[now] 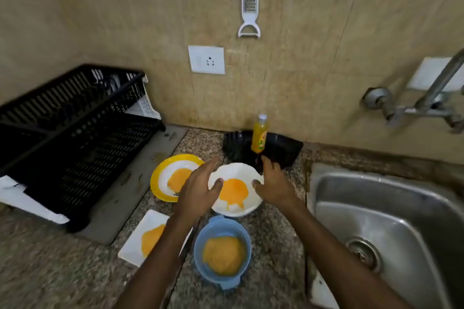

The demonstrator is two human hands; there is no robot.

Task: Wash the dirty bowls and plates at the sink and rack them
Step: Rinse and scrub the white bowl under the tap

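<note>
On the speckled granite counter (276, 238) under a beige tiled wall, the left hand (198, 190) and right hand (272, 183) flank the stained white bowl (234, 193). Their fingers are fairly straight and their thumbs touch its rim, neither curled round it. The bowl sits squarely between them. The steel sink (401, 221) lies to the right, nearer the right hand, and the black dish rack (75, 138) stands well to the left.

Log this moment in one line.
left hand: touches white bowl rim | right hand: touches opposite rim | sink: no dishes
</note>
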